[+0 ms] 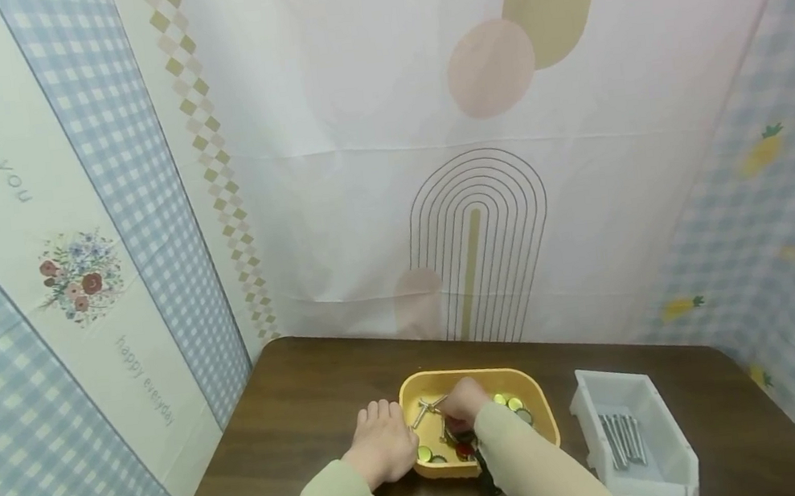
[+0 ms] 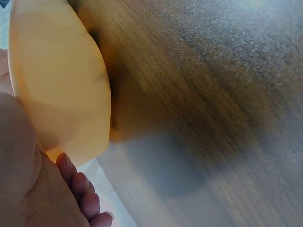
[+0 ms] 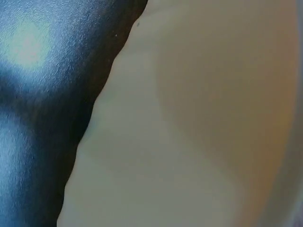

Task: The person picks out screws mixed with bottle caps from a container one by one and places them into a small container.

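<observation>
1. Watching from my station: the yellow bin (image 1: 513, 375) sits on the brown table (image 1: 297, 404), lower centre of the frame, with silver screws (image 1: 419, 418) in its left half.
2. Handling, my judgement: the screws look like metal, so hard, stiff and light one by one; smooth shanks may slip or roll in the fingers. Not fragile.
3. Hold: I would favour a thumb-and-finger pinch at mid-shank. They seem to lie crossed, so lifting one may drag another.
4. Bottle caps (image 1: 425, 454) lie lower left and upper right in the bin; probably light and rigid, best taken by the rim.
5. The bin reads as thin plastic, light enough to slide if pushed; its rim is the place to grasp.
6. Right hand (image 1: 468, 401): down inside the bin, right of the screws and just beside them. Fingers bent downward, tips hidden; I cannot tell whether they grip anything. The right wrist view gives me only blurred surfaces.
7. Left hand (image 1: 383, 442): at the bin's left side, touching it, fingers extended together in the head view, not wrapped round any small piece. The screws are to its right, over the rim.
8. Lower right of the frame: white tray (image 1: 611, 377) with long metal rods (image 1: 624, 438), well apart from the left hand.
</observation>
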{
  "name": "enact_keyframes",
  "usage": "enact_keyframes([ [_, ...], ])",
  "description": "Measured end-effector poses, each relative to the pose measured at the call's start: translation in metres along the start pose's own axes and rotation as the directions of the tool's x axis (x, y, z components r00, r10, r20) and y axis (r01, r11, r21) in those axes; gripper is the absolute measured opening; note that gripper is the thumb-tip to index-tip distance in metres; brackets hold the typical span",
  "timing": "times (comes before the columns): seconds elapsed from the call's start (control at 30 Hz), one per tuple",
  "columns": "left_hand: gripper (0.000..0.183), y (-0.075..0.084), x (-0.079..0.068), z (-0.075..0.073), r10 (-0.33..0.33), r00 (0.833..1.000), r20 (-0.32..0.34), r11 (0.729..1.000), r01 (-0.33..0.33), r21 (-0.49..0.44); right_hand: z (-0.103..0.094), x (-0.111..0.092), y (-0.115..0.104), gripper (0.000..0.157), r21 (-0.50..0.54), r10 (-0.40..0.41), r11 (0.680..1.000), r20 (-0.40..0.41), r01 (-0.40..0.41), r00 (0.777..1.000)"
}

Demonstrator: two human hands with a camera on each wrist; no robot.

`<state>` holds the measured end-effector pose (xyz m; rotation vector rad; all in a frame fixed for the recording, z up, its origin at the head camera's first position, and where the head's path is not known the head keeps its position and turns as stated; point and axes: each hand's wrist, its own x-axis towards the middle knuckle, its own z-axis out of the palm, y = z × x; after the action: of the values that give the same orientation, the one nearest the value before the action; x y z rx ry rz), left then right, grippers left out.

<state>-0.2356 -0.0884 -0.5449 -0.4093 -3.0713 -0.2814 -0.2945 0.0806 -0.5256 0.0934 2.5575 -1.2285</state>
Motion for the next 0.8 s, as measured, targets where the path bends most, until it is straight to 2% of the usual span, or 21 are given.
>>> enact_keyframes([
  [0.13, 0.026, 0.002, 0.0, 0.002, -0.004, 1.0, -0.001, 1.0, 0.004, 0.015, -0.013, -0.001, 0.001, 0.011, 0.076, 0.019, 0.997, 0.028, -0.021, 0.999],
  [0.33, 0.027, 0.002, 0.0, 0.002, -0.015, 1.0, -0.001, 1.0, 0.015, 0.01, -0.042, -0.005, 0.002, 0.013, 0.224, 0.035, 0.973, 0.097, -0.056, 0.995],
  [0.5, 0.029, 0.003, 0.001, 0.004, -0.017, 1.0, 0.01, 1.0, 0.017, 0.011, -0.064, -0.008, 0.012, 0.013, 0.263, -0.009, 0.964, 0.123, -0.024, 0.992],
  [0.8, 0.029, 0.002, 0.002, 0.002, -0.024, 1.0, 0.007, 1.0, 0.024, -0.001, -0.11, -0.011, 0.03, 0.013, 0.291, -0.049, 0.957, 0.1, 0.018, 0.994],
])
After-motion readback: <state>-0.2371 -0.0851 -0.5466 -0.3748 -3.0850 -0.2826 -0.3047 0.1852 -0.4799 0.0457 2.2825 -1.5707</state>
